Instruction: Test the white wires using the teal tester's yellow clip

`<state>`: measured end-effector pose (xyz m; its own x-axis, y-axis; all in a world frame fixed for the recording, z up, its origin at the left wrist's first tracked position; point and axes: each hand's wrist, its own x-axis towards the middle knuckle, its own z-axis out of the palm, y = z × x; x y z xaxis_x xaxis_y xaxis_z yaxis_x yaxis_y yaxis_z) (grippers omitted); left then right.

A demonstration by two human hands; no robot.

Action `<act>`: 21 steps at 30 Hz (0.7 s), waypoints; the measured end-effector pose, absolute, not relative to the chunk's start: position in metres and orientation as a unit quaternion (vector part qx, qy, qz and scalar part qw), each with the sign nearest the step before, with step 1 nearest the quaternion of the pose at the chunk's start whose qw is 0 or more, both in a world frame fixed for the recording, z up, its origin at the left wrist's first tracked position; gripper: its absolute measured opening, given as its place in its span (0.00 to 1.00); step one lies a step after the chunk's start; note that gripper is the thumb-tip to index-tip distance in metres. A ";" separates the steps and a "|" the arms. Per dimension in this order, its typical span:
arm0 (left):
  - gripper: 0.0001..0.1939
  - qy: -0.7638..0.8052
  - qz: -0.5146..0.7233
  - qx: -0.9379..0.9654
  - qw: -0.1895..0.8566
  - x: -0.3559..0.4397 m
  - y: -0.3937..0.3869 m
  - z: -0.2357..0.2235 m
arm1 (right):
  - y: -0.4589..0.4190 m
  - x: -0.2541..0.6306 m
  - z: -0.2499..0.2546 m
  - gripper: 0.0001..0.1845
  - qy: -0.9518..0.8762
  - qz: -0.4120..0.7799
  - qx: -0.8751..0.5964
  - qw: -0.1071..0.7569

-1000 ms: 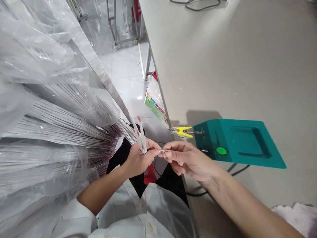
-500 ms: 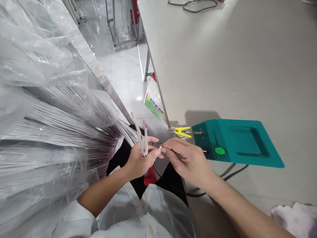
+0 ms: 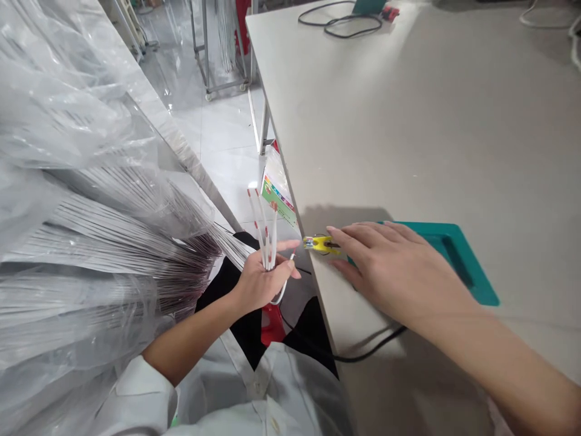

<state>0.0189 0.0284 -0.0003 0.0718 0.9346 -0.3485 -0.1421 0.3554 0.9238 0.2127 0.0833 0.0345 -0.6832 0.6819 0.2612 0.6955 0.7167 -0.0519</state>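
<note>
My left hand (image 3: 261, 281) is closed round a small bundle of thin white strips with red marks (image 3: 264, 230), which stand up from the fist; a thin white wire end sticks out between thumb and forefinger. My right hand (image 3: 393, 269) lies over the teal box-shaped device (image 3: 458, 257) on the table, fingers stretched toward the yellow clip (image 3: 320, 243) at the device's left end, fingertips touching or just beside it. Nothing shows in the right hand.
A large mass of white strips in clear plastic bags (image 3: 91, 242) fills the left side. The grey table (image 3: 431, 121) has a black cable (image 3: 340, 21) at its far end. A black cord (image 3: 363, 351) runs off the table edge. A colourful box (image 3: 279, 197) lies on the floor.
My right hand has let go of the wire end it pinched beside my left hand and moved right onto the teal device, reaching the yellow clip. The left hand rose slightly.
</note>
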 end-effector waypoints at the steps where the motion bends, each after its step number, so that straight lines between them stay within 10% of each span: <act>1: 0.20 0.524 0.433 0.373 0.632 0.020 0.031 -0.001 | 0.088 0.214 0.035 0.14 -0.924 -0.032 -0.364 0.111; 21: 0.28 0.504 0.475 0.339 0.636 0.036 0.050 -0.015 | 0.113 0.216 0.032 0.14 -0.946 -0.039 -0.306 0.096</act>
